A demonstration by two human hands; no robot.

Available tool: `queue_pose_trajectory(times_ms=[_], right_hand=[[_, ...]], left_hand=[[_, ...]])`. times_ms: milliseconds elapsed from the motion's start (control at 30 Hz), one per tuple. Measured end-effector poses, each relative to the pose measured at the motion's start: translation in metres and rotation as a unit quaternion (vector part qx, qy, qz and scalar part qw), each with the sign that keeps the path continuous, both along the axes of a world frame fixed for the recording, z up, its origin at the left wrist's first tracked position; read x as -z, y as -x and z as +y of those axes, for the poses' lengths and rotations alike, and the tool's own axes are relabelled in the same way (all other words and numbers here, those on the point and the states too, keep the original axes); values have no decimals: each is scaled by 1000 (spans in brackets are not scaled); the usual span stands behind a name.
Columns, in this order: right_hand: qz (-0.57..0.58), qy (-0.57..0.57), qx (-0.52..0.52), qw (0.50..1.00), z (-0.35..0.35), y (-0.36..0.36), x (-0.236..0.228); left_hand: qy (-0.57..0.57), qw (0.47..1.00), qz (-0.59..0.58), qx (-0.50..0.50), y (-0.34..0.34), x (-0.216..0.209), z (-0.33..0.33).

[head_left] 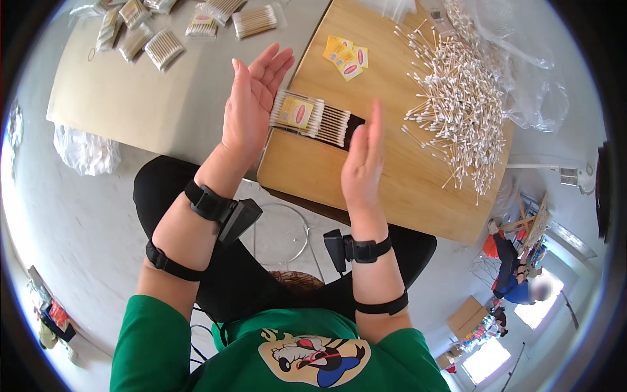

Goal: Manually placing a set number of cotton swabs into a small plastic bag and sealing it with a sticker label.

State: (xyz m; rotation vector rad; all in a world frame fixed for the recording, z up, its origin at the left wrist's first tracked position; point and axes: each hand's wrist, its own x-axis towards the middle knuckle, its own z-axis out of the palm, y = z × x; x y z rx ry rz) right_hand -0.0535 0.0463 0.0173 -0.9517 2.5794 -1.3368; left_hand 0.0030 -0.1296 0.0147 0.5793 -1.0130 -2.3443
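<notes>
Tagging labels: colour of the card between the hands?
The card is yellow and white with some red; head view.

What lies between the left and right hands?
In the head view, from the left hand: a yellow-labelled swab bundle, a row of swabs, then a dark strip before the right hand.

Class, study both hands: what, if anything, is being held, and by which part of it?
Nothing is held: the left hand and right hand are both open, on either side of the pack.
</notes>
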Motion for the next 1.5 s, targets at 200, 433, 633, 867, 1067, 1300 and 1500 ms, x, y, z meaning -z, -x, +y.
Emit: queue_pose_trajectory(times_ms=[200, 433, 633, 867, 1067, 1300, 1500], right_hand=[[-127, 159, -10, 979, -23, 5, 0], [-239, 266, 27, 934, -32, -1, 7], [-274, 321, 27, 906, -46, -9, 5], [-272, 361, 23, 891, -65, -17, 10], [-287, 406, 53, 866, -64, -13, 7], [-348, 404, 42, 845, -63, -13, 19], [-232, 268, 94, 930, -27, -1, 1]], left_hand=[[-66, 998, 4, -17, 1, -4, -2], [-87, 996, 22, -19, 0, -4, -3], [-103, 994, 29, -16, 1, -3, -2], [-122, 992, 10, -36, 2, -5, -1], [-86, 996, 13, -26, 8, -4, 4], [5, 998, 52, 26, 3, 5, 5], [179, 976, 40, 119, -1, -5, 30]])
